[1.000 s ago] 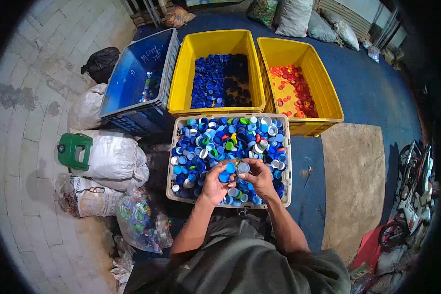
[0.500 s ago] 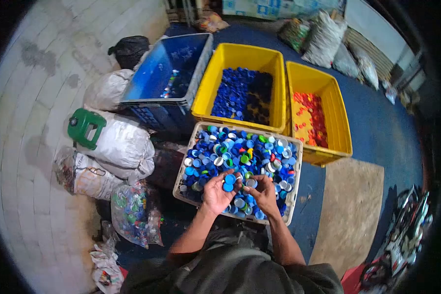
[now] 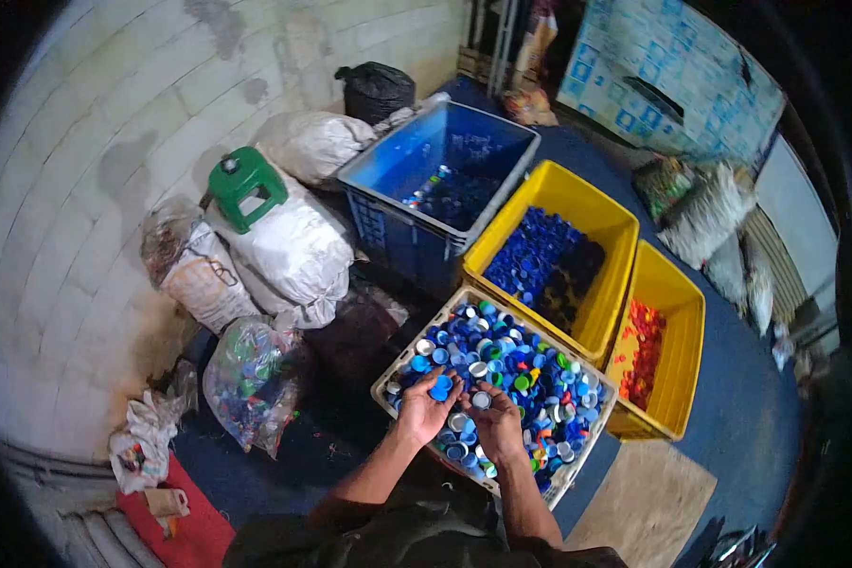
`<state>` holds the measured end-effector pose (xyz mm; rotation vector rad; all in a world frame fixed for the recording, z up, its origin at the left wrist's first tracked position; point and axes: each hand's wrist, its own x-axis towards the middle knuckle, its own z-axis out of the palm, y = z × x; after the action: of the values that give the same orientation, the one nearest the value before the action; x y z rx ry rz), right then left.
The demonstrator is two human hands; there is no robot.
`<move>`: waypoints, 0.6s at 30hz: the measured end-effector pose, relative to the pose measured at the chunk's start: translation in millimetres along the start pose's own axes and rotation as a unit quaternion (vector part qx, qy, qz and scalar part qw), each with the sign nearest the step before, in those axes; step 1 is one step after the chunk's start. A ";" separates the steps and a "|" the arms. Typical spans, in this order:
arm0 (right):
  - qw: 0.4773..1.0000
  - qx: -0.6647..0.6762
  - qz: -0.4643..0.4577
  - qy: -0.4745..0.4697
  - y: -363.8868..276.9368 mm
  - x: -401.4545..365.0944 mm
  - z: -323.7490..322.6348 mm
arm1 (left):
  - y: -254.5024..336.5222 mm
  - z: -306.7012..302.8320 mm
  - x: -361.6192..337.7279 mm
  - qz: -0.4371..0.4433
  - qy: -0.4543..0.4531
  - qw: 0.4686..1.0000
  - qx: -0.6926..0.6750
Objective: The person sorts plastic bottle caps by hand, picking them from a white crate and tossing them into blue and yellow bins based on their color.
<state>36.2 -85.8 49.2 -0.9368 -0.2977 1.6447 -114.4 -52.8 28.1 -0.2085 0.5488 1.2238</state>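
Note:
A white crate [image 3: 584, 480] full of mostly blue bottle caps, with some green, white and red ones, stands in front of me. Over its near left part is my left hand [image 3: 424, 413], palm up, with light blue caps [image 3: 440, 386] held in its curled fingers. My right hand [image 3: 498, 428] is just to the right, above the caps. A pale round cap [image 3: 481, 399] shows at its fingertips. The two hands nearly touch.
Behind the crate stand a blue bin [image 3: 369, 202], a yellow bin [image 3: 592, 194] with dark blue caps and another yellow bin [image 3: 688, 327] with red caps. White sacks [image 3: 293, 248], a green container [image 3: 239, 194] and a clear bag [image 3: 254, 374] lie left.
The view has turned, so bins and crate appear lower and further right. The right hand has gone from a bent pinch beside the left to a flatter pose with a pale cap at its fingers.

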 end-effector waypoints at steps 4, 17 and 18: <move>1.000 0.025 0.005 0.015 -2.6 26.0 22.4 | 22.8 -1.5 19.0 0.040 -0.074 0.996 -0.026; 0.995 -0.022 -0.069 -0.071 -8.2 192.6 63.7 | 89.7 84.8 161.4 0.065 -0.051 0.989 0.122; 0.995 -0.009 -0.077 -0.066 -12.3 210.1 70.2 | 93.7 87.4 186.1 0.065 -0.065 0.986 0.139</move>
<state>-8.7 128.9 15.2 -0.7995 -0.4643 1.5657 -133.7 172.2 21.7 0.1439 0.6191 1.2614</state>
